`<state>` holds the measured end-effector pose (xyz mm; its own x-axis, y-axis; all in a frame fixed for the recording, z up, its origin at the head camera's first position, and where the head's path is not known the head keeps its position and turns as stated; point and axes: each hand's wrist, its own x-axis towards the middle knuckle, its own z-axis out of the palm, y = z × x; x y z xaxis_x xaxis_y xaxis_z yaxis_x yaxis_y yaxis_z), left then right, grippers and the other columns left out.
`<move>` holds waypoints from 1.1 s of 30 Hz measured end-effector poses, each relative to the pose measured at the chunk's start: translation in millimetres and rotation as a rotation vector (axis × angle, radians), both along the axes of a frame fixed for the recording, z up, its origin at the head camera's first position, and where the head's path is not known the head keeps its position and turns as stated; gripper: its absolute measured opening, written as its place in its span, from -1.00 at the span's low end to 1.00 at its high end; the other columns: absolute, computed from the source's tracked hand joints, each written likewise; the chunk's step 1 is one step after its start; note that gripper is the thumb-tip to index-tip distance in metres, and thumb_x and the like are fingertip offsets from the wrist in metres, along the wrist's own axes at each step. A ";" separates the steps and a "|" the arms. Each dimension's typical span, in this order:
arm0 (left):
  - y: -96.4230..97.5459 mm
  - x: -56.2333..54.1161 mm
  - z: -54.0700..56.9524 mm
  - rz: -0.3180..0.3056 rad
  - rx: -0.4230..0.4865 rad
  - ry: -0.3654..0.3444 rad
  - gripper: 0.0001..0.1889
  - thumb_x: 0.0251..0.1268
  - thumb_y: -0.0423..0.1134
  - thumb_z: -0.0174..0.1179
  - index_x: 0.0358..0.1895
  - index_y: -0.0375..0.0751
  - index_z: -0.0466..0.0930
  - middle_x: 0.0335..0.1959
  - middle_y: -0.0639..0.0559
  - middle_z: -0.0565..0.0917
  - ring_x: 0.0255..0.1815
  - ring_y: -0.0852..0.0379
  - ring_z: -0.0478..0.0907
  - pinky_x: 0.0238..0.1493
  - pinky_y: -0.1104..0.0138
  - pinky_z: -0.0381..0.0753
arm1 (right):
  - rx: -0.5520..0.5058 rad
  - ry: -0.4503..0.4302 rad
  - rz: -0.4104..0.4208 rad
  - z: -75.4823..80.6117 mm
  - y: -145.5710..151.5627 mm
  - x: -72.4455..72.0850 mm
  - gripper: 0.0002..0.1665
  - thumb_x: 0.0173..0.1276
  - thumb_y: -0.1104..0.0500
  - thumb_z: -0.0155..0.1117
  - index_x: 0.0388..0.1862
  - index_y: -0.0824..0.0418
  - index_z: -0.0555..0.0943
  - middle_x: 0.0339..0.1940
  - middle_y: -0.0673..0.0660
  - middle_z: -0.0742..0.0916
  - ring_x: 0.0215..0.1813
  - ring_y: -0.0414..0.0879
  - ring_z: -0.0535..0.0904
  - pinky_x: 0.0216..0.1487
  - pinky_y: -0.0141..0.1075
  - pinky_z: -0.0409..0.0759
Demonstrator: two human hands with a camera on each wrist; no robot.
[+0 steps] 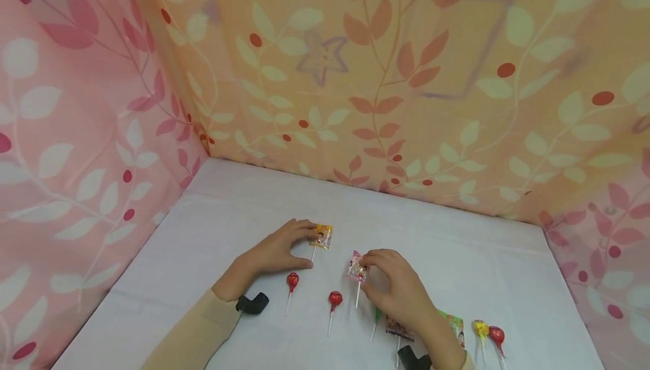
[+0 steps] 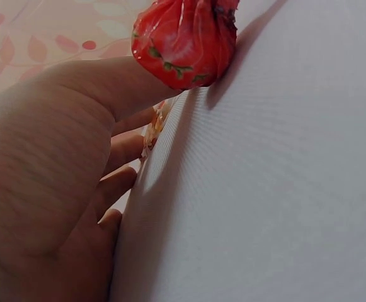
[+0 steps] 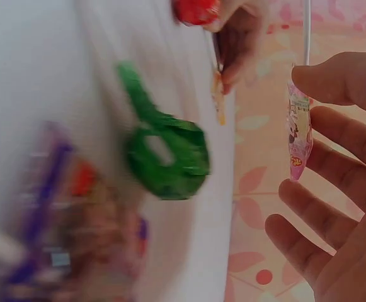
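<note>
In the head view my left hand [image 1: 276,249] rests on the table, its fingertips touching the wrapper of a yellow-wrapped flat lollipop [image 1: 324,237]. The thumb stands apart from the fingers, beside the stick. My right hand [image 1: 398,288] pinches a pink-wrapped lollipop [image 1: 357,268] between thumb and fingers, its stick pointing towards me. The right wrist view shows this lollipop [image 3: 298,129] held up off the table. Two red round lollipops, one nearer the left hand [image 1: 292,281] and one in the middle [image 1: 336,299], lie between the hands and me.
Under the right hand lie a green lollipop [image 3: 170,157] and a brown-wrapped lollipop [image 1: 399,328], partly hidden. Right of that wrist are a green packet [image 1: 455,325], a yellow lollipop [image 1: 479,327] and a red one [image 1: 497,334]. Patterned cloth walls [image 1: 325,105] border the white table [image 1: 244,195].
</note>
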<state>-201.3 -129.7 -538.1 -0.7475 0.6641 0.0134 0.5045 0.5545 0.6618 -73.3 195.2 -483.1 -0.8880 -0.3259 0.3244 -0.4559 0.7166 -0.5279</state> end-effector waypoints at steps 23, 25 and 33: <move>-0.2 -0.4 -1.9 0.003 -0.006 0.005 -0.32 0.29 0.15 0.59 0.47 0.20 0.64 0.67 0.21 0.37 0.78 -0.07 0.06 0.71 -0.15 0.11 | -0.040 -0.099 -0.033 9.5 -24.7 -58.4 -0.58 0.31 0.21 0.64 0.14 0.08 0.78 0.20 -0.02 0.78 0.40 0.07 0.61 0.50 0.16 0.51; -0.8 -0.1 -1.3 0.000 -0.002 0.015 -0.33 0.30 0.13 0.59 0.46 0.18 0.64 0.67 0.19 0.38 0.77 -0.09 0.08 0.70 -0.17 0.14 | -0.041 -0.112 -0.025 6.9 -27.4 -64.4 -0.58 0.31 0.22 0.64 0.15 0.09 0.78 0.21 -0.01 0.78 0.41 0.08 0.61 0.51 0.16 0.50; -2.9 -0.2 0.3 -0.002 0.027 0.008 -0.31 0.30 0.08 0.60 0.48 0.08 0.64 0.68 0.13 0.36 0.76 -0.10 0.10 0.65 -0.19 0.26 | -0.061 -0.202 -0.016 -3.1 -37.3 -80.7 -0.54 0.36 0.24 0.61 0.23 0.12 0.76 0.26 0.04 0.77 0.46 0.11 0.57 0.57 0.16 0.43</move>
<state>-201.5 -132.6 -537.8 -0.7462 0.6646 0.0371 0.5106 0.5357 0.6726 -154.0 157.9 -486.3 -0.9420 -0.2961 0.1581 -0.3250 0.6871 -0.6498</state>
